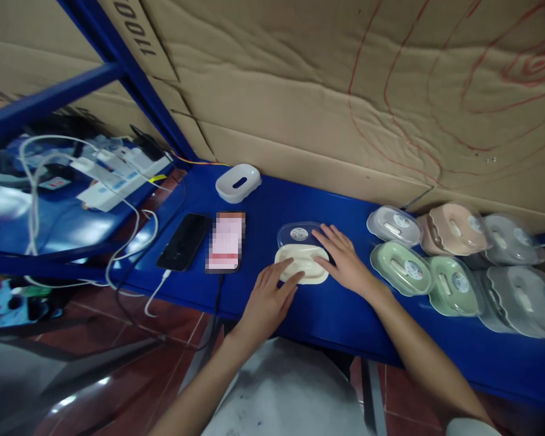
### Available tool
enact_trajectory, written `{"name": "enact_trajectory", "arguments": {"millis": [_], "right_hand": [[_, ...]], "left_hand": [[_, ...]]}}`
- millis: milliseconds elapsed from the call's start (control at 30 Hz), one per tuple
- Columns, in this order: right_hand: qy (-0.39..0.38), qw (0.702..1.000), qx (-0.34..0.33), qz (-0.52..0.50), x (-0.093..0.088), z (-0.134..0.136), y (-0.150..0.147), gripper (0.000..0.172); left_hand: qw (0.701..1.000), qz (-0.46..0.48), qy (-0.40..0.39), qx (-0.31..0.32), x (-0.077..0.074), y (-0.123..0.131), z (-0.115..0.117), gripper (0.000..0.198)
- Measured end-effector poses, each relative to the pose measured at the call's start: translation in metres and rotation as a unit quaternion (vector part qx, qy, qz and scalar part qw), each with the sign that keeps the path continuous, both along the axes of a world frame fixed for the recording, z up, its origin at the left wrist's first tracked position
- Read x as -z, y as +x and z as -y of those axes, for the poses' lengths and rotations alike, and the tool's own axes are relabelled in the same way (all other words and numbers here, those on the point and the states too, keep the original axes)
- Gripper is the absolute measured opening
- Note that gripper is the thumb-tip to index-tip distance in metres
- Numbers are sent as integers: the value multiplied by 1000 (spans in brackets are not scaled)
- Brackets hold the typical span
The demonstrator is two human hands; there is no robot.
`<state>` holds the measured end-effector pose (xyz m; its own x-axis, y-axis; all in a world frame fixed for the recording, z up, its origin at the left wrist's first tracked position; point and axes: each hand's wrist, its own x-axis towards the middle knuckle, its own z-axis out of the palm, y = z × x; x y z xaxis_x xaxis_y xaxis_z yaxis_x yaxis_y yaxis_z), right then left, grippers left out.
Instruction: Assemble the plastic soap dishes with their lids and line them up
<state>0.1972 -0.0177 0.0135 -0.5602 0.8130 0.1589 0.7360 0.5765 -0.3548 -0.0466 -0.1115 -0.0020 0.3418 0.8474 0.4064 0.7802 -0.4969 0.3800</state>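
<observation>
On the blue table in front of me lies a cream soap dish, directly before a clear lid that carries a round white label. The fingers of my left hand are apart and rest at the dish's left side and inside it. My right hand is spread, its fingertips at the lid's right end and its thumb over the dish's right rim. Neither hand is closed around anything.
Several lidded soap dishes in green, grey and peach, among them a green one, stand at the right. A white soap dish sits at the back left. Two phones, one black, lie nearby. A power strip with white cables is farther left.
</observation>
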Motion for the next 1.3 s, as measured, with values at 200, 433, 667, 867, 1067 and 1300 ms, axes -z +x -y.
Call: {"name": "enact_trajectory", "arguments": {"millis": [200,433,667,867,1067,1300], "right_hand": [[23,998,-19,-47,5,14,8,46],[67,993,-63,-69,-1,37,19,44],[51,997,-16,-56,10,32,16,54],[83,991,99,-20,18,26,25,56],[100,981,166,-8,25,22,33,59],[106,984,117,-81,14,31,26,67]], "left_hand": [[999,-3,3,-33,-1,-7,-12,50],[1000,-5,3,-12,-7,-6,-20,38],[1000,11,-6,22,-19,-19,-31,46],[989,-126,-24,-70,-64,-82,-118,54],[946,-194,-168,-198,-63,-109,-211,49],[987,-104,-106,-65,-61,-71,-161,32]]}}
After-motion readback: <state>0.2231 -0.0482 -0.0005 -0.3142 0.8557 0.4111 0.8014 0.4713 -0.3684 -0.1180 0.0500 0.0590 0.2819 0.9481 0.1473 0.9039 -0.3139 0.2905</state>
